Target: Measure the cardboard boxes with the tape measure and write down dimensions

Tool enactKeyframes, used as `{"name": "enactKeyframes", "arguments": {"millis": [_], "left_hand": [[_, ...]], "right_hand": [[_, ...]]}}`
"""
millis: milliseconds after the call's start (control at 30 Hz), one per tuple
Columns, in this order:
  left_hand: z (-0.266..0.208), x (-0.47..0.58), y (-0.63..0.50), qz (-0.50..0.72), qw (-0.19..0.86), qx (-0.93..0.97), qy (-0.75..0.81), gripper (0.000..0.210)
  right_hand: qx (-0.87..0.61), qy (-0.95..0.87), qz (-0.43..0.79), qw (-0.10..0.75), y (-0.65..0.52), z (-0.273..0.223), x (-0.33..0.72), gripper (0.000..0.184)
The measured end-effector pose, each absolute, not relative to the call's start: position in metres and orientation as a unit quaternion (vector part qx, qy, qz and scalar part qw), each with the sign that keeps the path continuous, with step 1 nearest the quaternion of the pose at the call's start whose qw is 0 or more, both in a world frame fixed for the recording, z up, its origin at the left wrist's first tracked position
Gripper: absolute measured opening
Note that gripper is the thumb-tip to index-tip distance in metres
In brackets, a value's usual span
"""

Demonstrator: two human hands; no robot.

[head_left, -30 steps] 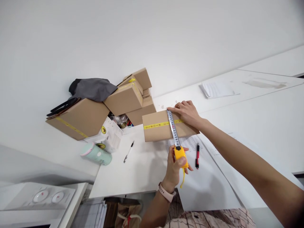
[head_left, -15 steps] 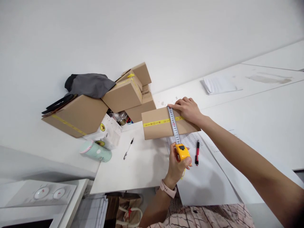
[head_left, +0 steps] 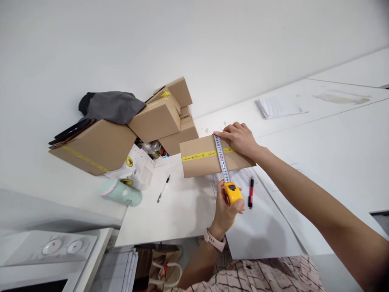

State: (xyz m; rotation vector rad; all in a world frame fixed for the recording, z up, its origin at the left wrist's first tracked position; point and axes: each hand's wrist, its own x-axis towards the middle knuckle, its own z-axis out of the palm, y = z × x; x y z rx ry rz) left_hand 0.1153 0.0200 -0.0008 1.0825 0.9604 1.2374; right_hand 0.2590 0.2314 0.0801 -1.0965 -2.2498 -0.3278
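A closed cardboard box (head_left: 199, 166) with yellow printed tape along its top lies in front of me. The steel blade of a yellow tape measure (head_left: 233, 193) runs across the box, from its far edge past its near edge. My left hand (head_left: 225, 209), wearing a pink watch band, is wrapped round the tape measure's case just in front of the box. My right hand (head_left: 241, 140) lies over the box's far right part with its fingers bent. Its index finger presses at the blade's end on the far edge; the thumb is hidden.
Printed papers (head_left: 258, 231) lie under my left hand, with a red pen (head_left: 251, 192) on them. A black-and-clear pen (head_left: 164, 188), a mint-green bottle (head_left: 124, 192) and stacked cardboard boxes (head_left: 156, 121) are to the left. A paper stack (head_left: 276, 106) lies at back right.
The view has shifted slightly. Both hands, the tape measure and the box keep nearly the same positions relative to each other.
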Motion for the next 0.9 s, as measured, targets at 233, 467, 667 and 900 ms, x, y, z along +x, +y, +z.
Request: {"name": "enactKeyframes", "arguments": {"millis": [233, 467, 667, 900], "left_hand": [[0.002, 0.115, 0.020, 0.524, 0.586, 0.458, 0.416, 0.084], [0.006, 0.113, 0.028, 0.527, 0.587, 0.457, 0.409, 0.087], [0.005, 0.115, 0.029, 0.530, 0.587, 0.452, 0.412, 0.085], [-0.006, 0.108, 0.027, 0.561, 0.585, 0.448, 0.378, 0.081]], "right_hand": [[-0.419, -0.848, -0.120, 0.303, 0.228, 0.081, 0.258, 0.053], [-0.414, -0.844, -0.123, 0.317, 0.225, 0.080, 0.259, 0.052], [-0.412, -0.843, -0.125, 0.322, 0.224, 0.077, 0.260, 0.048], [-0.431, -0.837, -0.119, 0.315, 0.219, 0.076, 0.260, 0.049]]}}
